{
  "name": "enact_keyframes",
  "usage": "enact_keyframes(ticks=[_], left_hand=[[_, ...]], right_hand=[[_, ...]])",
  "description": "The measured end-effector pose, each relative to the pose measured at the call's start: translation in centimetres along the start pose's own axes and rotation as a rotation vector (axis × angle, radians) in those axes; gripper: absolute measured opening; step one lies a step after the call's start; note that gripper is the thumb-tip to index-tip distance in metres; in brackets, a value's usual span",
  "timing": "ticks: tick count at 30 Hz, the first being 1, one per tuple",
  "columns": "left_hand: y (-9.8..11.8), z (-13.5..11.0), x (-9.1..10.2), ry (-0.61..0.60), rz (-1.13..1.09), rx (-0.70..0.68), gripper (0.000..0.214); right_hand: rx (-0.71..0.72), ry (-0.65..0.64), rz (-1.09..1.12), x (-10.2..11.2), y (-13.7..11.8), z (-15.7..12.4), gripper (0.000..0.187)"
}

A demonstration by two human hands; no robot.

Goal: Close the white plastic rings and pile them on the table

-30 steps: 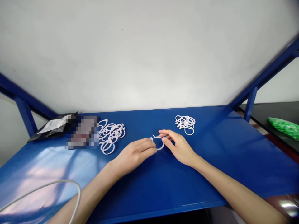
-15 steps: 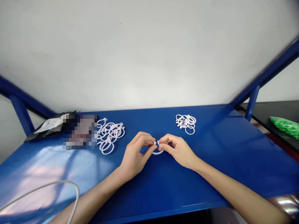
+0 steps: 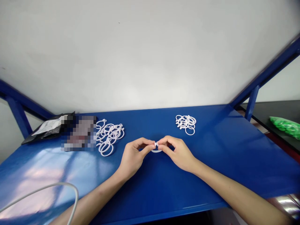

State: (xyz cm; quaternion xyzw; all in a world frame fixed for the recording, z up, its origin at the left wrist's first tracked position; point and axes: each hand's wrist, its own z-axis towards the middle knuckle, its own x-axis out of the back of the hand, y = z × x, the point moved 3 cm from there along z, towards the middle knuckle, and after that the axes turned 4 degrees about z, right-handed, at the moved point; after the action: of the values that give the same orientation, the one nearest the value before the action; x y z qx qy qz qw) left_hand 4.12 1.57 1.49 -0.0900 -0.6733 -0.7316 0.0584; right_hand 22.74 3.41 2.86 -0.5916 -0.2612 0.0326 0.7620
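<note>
Big pale wall (image 3: 150,62) at the back, and in front of it a glossy blue counter (image 3: 164,193) where all the action is. Largest thing lying on it is a black plastic package (image 3: 52,124), far left, just beside something pixelated out.

Next down, the hands: left hand (image 3: 133,157) and right hand (image 3: 180,153) are both pinching, thumb against fingers, on one white ring between them, out in the middle of the counter. Neither holds anything else that I can see.

Then the heaps of similar white rings: a bigger left heap (image 3: 114,133) and a smaller right heap (image 3: 186,121). My read is that one is dealt with and the other's waiting (no clue which, the loops overlap too much), so there's probably a fair bit left.

Smallest: the ring (image 3: 156,151) itself, with its little white ends (image 3: 156,144) right up against each other or nearly. Looks mid-job to me; can't tell if they're joined.
</note>
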Motion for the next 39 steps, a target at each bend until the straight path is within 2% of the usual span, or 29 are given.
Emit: enact_keyframes(ticks=[6, 11, 15, 22, 25, 27, 29, 30, 32, 34, 36, 39], left_hand=[[0.6, -0.1, -0.2, -0.002, 0.124, -0.192, 0.007], [1.4, -0.6, -0.2, 0.011, 0.211, -0.391, 0.005], [1.6, -0.9, -0.2, 0.011, 0.26, -0.529, 0.005], [1.5, -0.3, 0.0, -0.064, 0.381, -0.594, 0.005], [1.8, 0.9, 1.6, -0.031, 0.604, -0.61, 0.013], [1.8, 2.1, 3.9, 0.122, 0.854, -0.56, 0.02], [1.4, 3.2, 6.9, 0.309, 1.144, -0.399, 0.028], [1.1, 3.7, 8.3, 0.35, 1.267, -0.293, 0.033], [0.2, 4.5, 10.7, 0.32, 1.441, -0.094, 0.039], [-0.6, 5.0, 12.3, 0.228, 1.495, 0.037, 0.039], [-1.0, 5.1, 13.0, 0.174, 1.477, 0.086, 0.038], [-0.6, 5.1, 13.1, 0.217, 1.441, 0.067, 0.036]], right_hand=[[0.163, -0.063, -0.134, 0.0, -0.4, -0.3, 0.018], [0.287, -0.066, -0.258, -0.1, -0.9, -0.9, 0.02], [0.337, -0.089, -0.321, -0.1, -1.0, -1.2, 0.022], [0.336, -0.128, -0.422, -0.1, -1.0, -0.9, 0.021], [0.331, -0.055, -0.486, 0.5, -0.7, -0.4, 0.02], [0.31, 0.04, -0.581, 1.7, -0.2, 0.2, 0.021], [0.253, 0.173, -0.719, 3.5, 0.5, 0.9, 0.022], [0.208, 0.239, -0.789, 4.5, 0.9, 1.2, 0.021], [0.105, 0.317, -0.905, 6.4, 1.7, 1.7, 0.018], [-0.013, 0.339, -1.017, 7.7, 2.3, 2.0, 0.016], [-0.098, 0.335, -1.096, 8.4, 2.5, 2.1, 0.016], [-0.123, 0.343, -1.135, 8.2, 2.1, 2.0, 0.021]])
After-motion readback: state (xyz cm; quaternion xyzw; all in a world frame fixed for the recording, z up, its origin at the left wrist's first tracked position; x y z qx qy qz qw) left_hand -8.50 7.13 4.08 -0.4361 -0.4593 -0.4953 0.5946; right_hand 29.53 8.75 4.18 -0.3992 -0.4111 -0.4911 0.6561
